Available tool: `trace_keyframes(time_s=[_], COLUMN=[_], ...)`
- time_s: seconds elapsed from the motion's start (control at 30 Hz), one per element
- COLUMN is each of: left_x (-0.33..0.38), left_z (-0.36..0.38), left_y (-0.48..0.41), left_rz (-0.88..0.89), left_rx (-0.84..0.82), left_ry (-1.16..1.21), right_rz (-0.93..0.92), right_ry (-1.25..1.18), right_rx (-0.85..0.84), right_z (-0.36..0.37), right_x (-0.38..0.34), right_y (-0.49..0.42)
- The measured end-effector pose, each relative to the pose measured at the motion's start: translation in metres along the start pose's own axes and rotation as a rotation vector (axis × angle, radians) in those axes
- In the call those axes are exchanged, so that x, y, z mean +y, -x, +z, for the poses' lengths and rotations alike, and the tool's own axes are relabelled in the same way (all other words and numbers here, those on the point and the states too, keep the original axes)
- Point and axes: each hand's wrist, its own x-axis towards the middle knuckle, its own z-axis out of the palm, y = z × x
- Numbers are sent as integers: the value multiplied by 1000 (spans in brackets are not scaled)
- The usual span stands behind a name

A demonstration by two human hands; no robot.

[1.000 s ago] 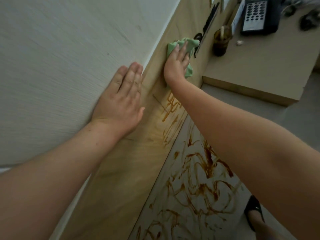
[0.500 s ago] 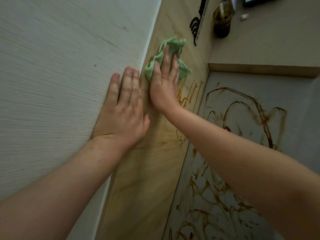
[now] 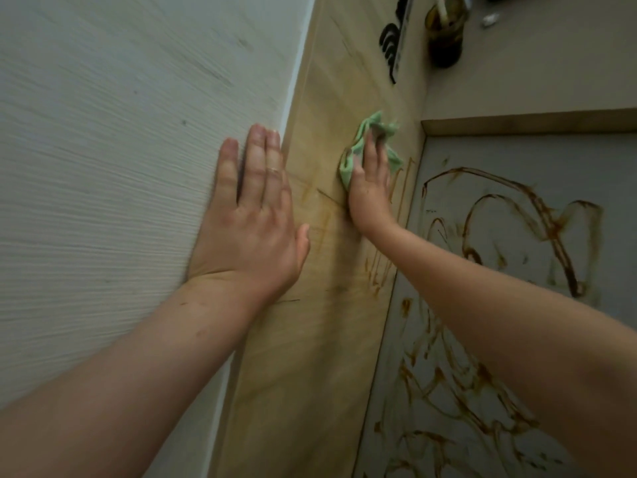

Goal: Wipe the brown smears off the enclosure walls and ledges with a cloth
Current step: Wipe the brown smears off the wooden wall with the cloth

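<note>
My right hand (image 3: 370, 188) presses a crumpled green cloth (image 3: 358, 146) flat against the tan wooden wall panel (image 3: 310, 339), fingers straight over it. Faint brown streaks (image 3: 379, 270) mark the panel just below and to the right of the cloth. My left hand (image 3: 251, 222) lies flat with straight fingers on the white textured wall (image 3: 103, 167), at its edge with the wooden panel. A grey panel (image 3: 517, 236) to the right carries thick brown smears (image 3: 517, 201) in loops and scribbles.
A tan desk surface (image 3: 551, 81) juts out at the upper right, with a dark glass jar (image 3: 444, 36) holding a stick on it. A black-and-white object (image 3: 396, 39) hangs on the wooden panel above the cloth.
My right hand has slid the cloth to the right across the wooden panel, away from my left hand. The view has shifted slightly; my left hand stays planted on the white wall.
</note>
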Motion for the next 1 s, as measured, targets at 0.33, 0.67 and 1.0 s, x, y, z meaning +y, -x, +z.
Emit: trace_keyframes(time_s=[0.33, 0.67, 1.0], left_x=[3, 3, 4], left_z=[5, 13, 5], left_y=[-1, 1, -3], left_rz=[-10, 10, -21], left_rx=[5, 0, -22], left_ry=[-28, -54, -57], right_rz=[341, 702, 843], right_ry=[-134, -396, -367], right_rx=[64, 143, 57], right_z=[-14, -25, 35], right_x=[80, 175, 273], right_y=[-83, -174, -70])
